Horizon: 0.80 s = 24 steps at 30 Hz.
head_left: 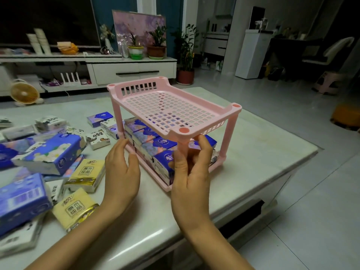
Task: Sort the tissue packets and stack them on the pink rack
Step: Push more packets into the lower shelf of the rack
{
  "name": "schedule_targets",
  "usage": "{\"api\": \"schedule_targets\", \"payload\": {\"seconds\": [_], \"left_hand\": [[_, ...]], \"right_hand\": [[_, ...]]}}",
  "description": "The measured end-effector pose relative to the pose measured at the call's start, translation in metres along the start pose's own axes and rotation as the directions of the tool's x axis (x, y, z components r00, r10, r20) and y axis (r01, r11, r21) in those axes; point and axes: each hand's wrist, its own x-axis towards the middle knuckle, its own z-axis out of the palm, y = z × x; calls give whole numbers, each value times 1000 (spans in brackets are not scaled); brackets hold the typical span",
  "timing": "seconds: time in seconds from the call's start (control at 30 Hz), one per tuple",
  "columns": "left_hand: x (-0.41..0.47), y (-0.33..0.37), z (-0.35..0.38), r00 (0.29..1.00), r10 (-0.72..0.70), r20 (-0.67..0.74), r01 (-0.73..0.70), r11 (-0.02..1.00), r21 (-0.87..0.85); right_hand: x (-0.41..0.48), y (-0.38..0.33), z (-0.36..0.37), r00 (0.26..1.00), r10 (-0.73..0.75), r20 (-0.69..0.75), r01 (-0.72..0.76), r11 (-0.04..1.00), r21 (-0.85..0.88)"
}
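Left hand (122, 168): spread wide, fingers straight, holding nothing, fingertips just beside the near-left edge of the lower shelf; we cannot tell whether they touch it. Right hand (191, 172): raised at the near corner of the pink rack (171, 106), fingers either side of the near post (183, 147), upper fingertips close under the top shelf; we cannot tell whether it grips the post or merely steadies it. Both forearms reach in from the near edge of the worktop (155, 221). Rack: two tiers, standing at the middle right of the worktop. Lower tier: filled with a row of blue-and-purple tissue packets (153, 145), packed side by side. Top tier: bare mesh, nothing on it. Unsorted stock, left of the rack: yellow packets (87, 170), large blue packs (52, 152), small white printed packets (98, 138), and further blue ones just beyond the far-left post. We judge the task roughly half done: one kind is shelved, the upper tier is unfilled, and the loose packets at left await sorting and stacking.
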Motion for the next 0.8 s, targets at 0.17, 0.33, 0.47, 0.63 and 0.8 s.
{"api": "schedule_targets", "payload": {"seconds": [0.17, 0.33, 0.47, 0.63, 0.8], "left_hand": [[13, -4, -5, 998, -42, -57, 44, 998, 33], [24, 4, -5, 994, -70, -85, 70, 998, -2], [28, 14, 3, 998, -46, 32, 47, 998, -46], [20, 27, 18, 998, 19, 62, -11, 991, -132], [30, 27, 20, 993, -89, 83, 101, 983, -156]], "right_hand": [[10, -5, -37, 994, 13, -109, -6, 998, 69], [33, -2, -100, 965, -51, -257, 25, 994, -103], [55, 16, -129, 943, -12, -332, -97, 946, -309], [75, 38, -141, 926, 282, -252, -313, 945, -91], [77, 43, -153, 918, 396, 27, -397, 917, 40]]}}
